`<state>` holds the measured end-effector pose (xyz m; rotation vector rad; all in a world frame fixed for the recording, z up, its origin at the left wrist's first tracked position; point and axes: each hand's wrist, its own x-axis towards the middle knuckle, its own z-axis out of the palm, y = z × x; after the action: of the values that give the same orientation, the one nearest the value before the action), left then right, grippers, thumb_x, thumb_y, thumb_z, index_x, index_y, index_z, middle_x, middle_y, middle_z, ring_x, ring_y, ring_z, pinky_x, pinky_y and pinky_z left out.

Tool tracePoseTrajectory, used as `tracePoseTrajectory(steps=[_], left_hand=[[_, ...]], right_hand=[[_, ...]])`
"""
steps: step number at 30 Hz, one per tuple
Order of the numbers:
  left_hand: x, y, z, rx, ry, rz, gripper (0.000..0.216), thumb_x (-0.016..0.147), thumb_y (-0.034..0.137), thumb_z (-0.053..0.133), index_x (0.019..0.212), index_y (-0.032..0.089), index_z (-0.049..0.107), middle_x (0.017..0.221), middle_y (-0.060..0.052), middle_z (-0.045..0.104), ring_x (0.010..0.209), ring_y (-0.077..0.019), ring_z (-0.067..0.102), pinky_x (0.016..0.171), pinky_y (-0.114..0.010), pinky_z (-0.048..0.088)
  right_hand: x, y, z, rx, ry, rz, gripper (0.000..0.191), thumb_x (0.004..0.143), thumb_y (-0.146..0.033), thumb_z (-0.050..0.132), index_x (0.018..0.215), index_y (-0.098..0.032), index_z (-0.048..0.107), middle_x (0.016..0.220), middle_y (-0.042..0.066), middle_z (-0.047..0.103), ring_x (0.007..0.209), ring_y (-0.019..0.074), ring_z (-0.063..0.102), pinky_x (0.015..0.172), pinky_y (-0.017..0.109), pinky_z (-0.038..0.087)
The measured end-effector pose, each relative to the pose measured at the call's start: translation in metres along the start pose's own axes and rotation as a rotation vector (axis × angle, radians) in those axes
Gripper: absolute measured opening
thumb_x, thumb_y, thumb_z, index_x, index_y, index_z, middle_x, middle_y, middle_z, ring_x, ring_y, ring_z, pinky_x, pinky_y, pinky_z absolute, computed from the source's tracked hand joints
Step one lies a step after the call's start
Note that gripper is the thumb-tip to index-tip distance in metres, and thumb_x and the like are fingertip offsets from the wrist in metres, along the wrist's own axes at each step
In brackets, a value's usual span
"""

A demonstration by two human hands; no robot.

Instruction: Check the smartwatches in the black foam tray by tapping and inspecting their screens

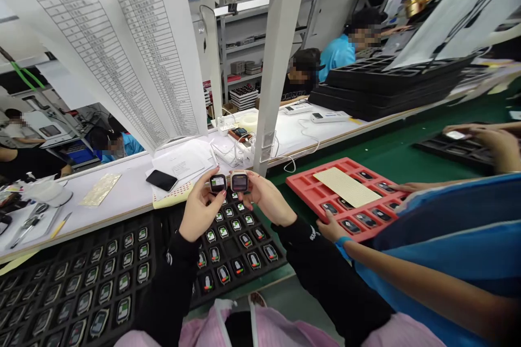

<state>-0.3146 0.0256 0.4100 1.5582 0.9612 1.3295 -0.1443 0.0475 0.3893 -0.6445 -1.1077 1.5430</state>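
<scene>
Two smartwatches (239, 182) sit side by side above a black tray (280, 261) as we pinch one in our left hand (199, 212) and one in our right hand (266, 199), fingers clamped on the edges, screens left uncovered, just off the desk (122, 195).

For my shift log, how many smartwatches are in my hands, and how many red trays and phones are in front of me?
Smartwatches in hand: 2, one in your left hand, one in your right hand
Red trays: 1
Phones: 1
Total: 4
</scene>
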Motion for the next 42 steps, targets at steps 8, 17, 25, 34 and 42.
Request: tracePoseTrajectory(steps=[8,17,25,34,42], left_hand=[[0.017,0.03,-0.002,0.096,0.149,0.14,0.053,0.078,0.024,0.071,0.127,0.025,0.054,0.11,-0.005,0.064,0.091,-0.0168,0.062,0.075,-0.026,0.054],[0.016,0.04,0.001,0.082,0.219,0.153,0.054,0.075,0.022,0.072,0.126,0.024,0.055,0.113,-0.006,0.063,0.092,-0.0169,0.063,0.077,-0.027,0.055],[0.019,0.041,0.002,0.094,0.227,0.192,0.052,0.076,0.023,0.072,0.125,0.023,0.054,0.121,-0.007,0.06,0.096,-0.0187,0.063,0.081,-0.029,0.055],[0.019,0.043,0.006,0.11,0.21,0.209,0.048,0.08,0.025,0.069,0.126,0.024,0.054,0.129,-0.008,0.056,0.099,-0.0178,0.061,0.086,-0.03,0.054],[0.015,0.035,0.005,0.075,0.209,0.184,0.044,0.083,0.027,0.067,0.125,0.025,0.055,0.13,-0.008,0.056,0.102,-0.0184,0.061,0.087,-0.03,0.053]], right_hand=[[0.018,-0.031,0.018,-0.03,-0.068,-0.08,0.044,0.085,-0.048,0.056,0.115,-0.017,0.06,0.091,0.008,0.065,0.062,0.0125,0.054,0.04,0.02,0.036],[0.021,-0.044,0.026,-0.074,-0.109,-0.109,0.044,0.083,-0.052,0.058,0.111,-0.019,0.061,0.095,0.007,0.065,0.063,0.0126,0.054,0.04,0.021,0.036],[0.023,-0.049,0.026,-0.07,-0.11,-0.093,0.046,0.081,-0.054,0.061,0.11,-0.018,0.06,0.095,0.007,0.064,0.062,0.012,0.054,0.04,0.021,0.037],[0.023,-0.053,0.016,-0.081,-0.228,-0.104,0.041,0.082,-0.042,0.064,0.115,-0.019,0.06,0.093,0.006,0.061,0.068,0.0133,0.057,0.041,0.02,0.043],[0.021,-0.05,0.013,-0.169,-0.3,-0.147,0.052,0.08,-0.033,0.07,0.128,-0.019,0.055,0.091,0.005,0.06,0.07,0.0126,0.056,0.043,0.02,0.046]])
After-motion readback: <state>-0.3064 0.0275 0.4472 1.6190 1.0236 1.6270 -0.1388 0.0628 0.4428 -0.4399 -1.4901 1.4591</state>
